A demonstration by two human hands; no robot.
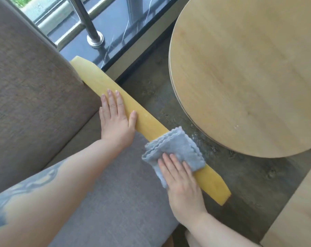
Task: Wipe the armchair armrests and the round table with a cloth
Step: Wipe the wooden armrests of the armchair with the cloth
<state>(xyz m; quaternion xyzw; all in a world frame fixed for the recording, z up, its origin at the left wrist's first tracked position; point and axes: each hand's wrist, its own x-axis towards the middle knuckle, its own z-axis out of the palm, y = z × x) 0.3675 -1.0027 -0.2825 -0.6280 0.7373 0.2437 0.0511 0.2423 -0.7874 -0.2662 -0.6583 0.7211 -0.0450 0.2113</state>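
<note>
The right hand [182,177] presses flat, fingers straight, on a folded grey cloth [174,150] draped over the yellow wooden armrest [145,120], likely to rub it. The left hand [116,114] lies open and flat further up the armrest, probably to steady it. The round tabletop [249,68] stands beside, partly cut off; the other armrest is out of view.

floor: dark mottled grey floor [161,97], the landmark for the rest
sill: glossy black marble sill [115,38] with white veins, along the floor's far edge
post: polished metal post [87,24], standing on the sill by a round base flange, beyond the floor
window: glass and frame [44,16] behind the sill, farthest from the floor
furniture: pale wooden surface [297,214] at the floor's near right corner, cut off by the frame
</note>
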